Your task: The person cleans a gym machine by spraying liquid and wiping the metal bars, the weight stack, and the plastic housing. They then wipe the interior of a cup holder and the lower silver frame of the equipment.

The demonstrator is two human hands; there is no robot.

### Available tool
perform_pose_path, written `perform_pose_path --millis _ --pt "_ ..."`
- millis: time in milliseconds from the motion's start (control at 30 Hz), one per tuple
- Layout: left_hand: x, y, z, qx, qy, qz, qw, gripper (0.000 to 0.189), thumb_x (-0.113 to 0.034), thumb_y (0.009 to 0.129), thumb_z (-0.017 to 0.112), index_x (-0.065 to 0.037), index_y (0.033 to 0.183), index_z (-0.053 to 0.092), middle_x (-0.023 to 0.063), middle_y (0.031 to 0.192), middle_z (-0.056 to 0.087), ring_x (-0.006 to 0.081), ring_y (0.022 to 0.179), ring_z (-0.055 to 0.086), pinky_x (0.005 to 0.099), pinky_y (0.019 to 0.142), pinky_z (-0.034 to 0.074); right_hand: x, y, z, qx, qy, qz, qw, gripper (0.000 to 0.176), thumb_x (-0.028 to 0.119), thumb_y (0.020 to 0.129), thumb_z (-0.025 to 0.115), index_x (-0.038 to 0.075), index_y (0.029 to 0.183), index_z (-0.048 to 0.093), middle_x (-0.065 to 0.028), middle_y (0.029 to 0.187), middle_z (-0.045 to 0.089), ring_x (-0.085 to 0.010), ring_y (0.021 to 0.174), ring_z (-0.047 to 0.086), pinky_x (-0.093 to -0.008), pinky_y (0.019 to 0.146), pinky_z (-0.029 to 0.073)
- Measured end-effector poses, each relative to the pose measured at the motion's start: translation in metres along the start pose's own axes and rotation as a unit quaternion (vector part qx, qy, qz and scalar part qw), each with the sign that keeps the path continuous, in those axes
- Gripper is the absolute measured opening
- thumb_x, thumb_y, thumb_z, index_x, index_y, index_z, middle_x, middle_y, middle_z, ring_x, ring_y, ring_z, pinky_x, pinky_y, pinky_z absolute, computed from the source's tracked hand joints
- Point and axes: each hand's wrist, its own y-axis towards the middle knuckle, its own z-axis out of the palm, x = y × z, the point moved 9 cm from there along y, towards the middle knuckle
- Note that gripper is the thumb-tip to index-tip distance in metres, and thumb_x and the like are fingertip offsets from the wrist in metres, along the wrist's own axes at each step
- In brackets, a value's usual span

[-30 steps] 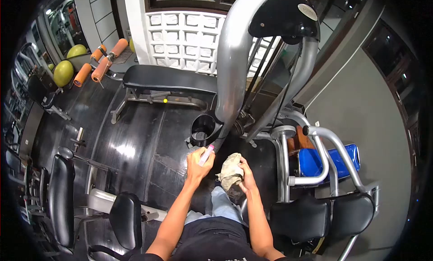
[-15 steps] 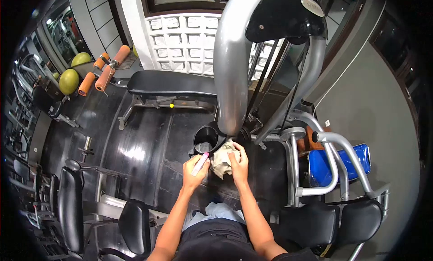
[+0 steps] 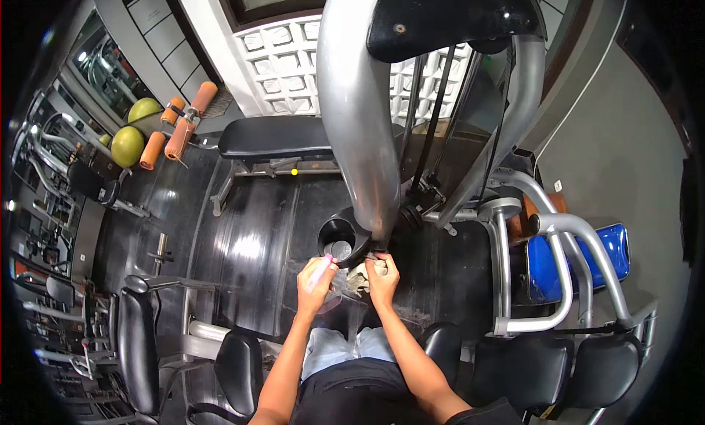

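My left hand (image 3: 314, 287) is closed around a spray bottle (image 3: 319, 275) with a pink tip and a pale, partly see-through body. The fingers cover much of the bottle. In my right hand (image 3: 382, 282) is a crumpled cream cloth (image 3: 358, 278), pinched between thumb and fingers. Both hands are at the foot of a thick silver machine column (image 3: 360, 116). Just beyond them, a round black cup holder (image 3: 328, 238) sits beside the column's lower end.
A black padded bench (image 3: 275, 138) stands farther back on the left. Padded seats (image 3: 521, 366) and curved silver bars (image 3: 547, 278) are on the right, near a blue pad (image 3: 613, 256). A black backrest (image 3: 137, 351) rises at the left, with cables behind the column.
The view has shifted and moved closer to the column. My right hand has lowered slightly with the cloth, which now looks more bunched and shows less. The left hand keeps hold of the spray bottle.
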Motion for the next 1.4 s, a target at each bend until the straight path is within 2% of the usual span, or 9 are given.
perform_pose_path --millis 167,233,467,600,667,767,1100,1233,1400 --pt "0.002 0.013 0.001 0.059 0.027 0.01 0.998 0.013 -0.01 0.09 0.066 0.002 0.091 0.069 0.0036 0.074 0.057 0.0082 0.053 0.054 0.0249 0.047 0.041 0.027 0.0 -0.001 -0.029 -0.016 -0.015 0.999 0.018 0.01 0.082 0.073 -0.001 0.096 0.069 -0.0105 0.092 0.071 -0.0174 0.085 0.067 -0.0305 0.078 0.051" --pt "-0.002 0.016 0.0 0.082 0.032 0.001 0.996 0.013 -0.01 0.09 0.066 0.002 0.09 0.069 0.0036 0.074 0.057 0.0084 0.052 0.054 0.0251 0.047 0.041 0.071 0.003 -0.004 -0.031 -0.009 -0.129 0.991 0.018 0.008 0.081 0.073 0.0 0.097 0.07 -0.0112 0.094 0.071 -0.02 0.088 0.068 -0.0313 0.08 0.051" --pt "-0.004 0.021 0.0 0.186 0.012 -0.014 0.982 0.018 -0.015 0.091 0.066 0.002 0.096 0.07 0.004 0.078 0.058 0.0094 0.053 0.054 0.0256 0.049 0.042 0.106 -0.007 -0.002 -0.05 -0.027 -0.187 0.981 0.02 0.003 0.079 0.071 0.0 0.098 0.071 -0.0121 0.098 0.07 -0.0221 0.093 0.068 -0.0317 0.083 0.051" --pt "0.0 0.023 -0.005 0.262 -0.047 -0.022 0.964 0.024 -0.017 0.09 0.065 0.002 0.104 0.069 0.0038 0.081 0.058 0.0095 0.054 0.053 0.025 0.05 0.042 0.062 -0.007 0.002 -0.059 0.027 -0.121 0.991 0.021 0.004 0.081 0.069 0.0 0.101 0.069 -0.0112 0.098 0.071 -0.0197 0.091 0.068 -0.0314 0.083 0.051" --pt "0.005 0.023 -0.001 0.331 -0.061 -0.047 0.94 0.045 -0.029 0.089 0.066 0.002 0.123 0.063 0.0025 0.073 0.056 0.0084 0.053 0.051 0.0239 0.049 0.04 0.049 -0.008 0.0 -0.077 0.023 -0.11 0.991 0.02 0.004 0.081 0.069 0.0 0.101 0.069 -0.0111 0.097 0.071 -0.0192 0.09 0.068 -0.0316 0.083 0.051" --pt "0.015 0.027 -0.002 0.398 -0.063 -0.109 0.909 0.05 -0.031 0.086 0.069 0.002 0.124 0.062 0.0019 0.073 0.056 0.0083 0.054 0.051 0.0232 0.05 0.042 0.026 -0.012 0.001 -0.104 0.017 -0.089 0.991 0.02 0.008 0.082 0.068 0.0 0.1 0.069 -0.011 0.095 0.072 -0.0185 0.089 0.068 -0.0313 0.082 0.051" --pt "0.024 0.028 0.0 0.42 -0.122 -0.179 0.881 0.058 -0.03 0.083 0.07 -0.002 0.132 0.059 0.0002 0.073 0.056 0.0085 0.051 0.048 0.0231 0.049 0.042 -0.027 -0.015 -0.001 -0.149 0.013 0.067 0.986 0.021 0.01 0.084 0.071 -0.001 0.102 0.069 -0.006 0.094 0.07 -0.0113 0.085 0.062 -0.0267 0.079 0.049" --pt "0.026 0.028 0.002 0.433 -0.131 -0.178 0.874 0.057 -0.028 0.082 0.069 -0.001 0.131 0.059 0.0006 0.072 0.056 0.0085 0.05 0.048 0.023 0.048 0.042 0.011 -0.016 -0.004 -0.15 -0.012 0.037 0.988 0.025 0.015 0.083 0.072 0.001 0.103 0.07 -0.0103 0.096 0.073 -0.0161 0.09 0.067 -0.0294 0.082 0.05" --pt "0.028 0.032 0.005 0.453 -0.134 -0.165 0.866 0.054 -0.025 0.085 0.068 0.001 0.131 0.059 -0.0015 0.068 0.052 0.0077 0.049 0.048 0.0223 0.049 0.041 0.061 -0.04 0.003 -0.168 -0.036 -0.067 0.983 0.02 0.005 0.082 0.07 -0.001 0.101 0.07 -0.011 0.099 0.072 -0.018 0.093 0.068 -0.0299 0.084 0.051"
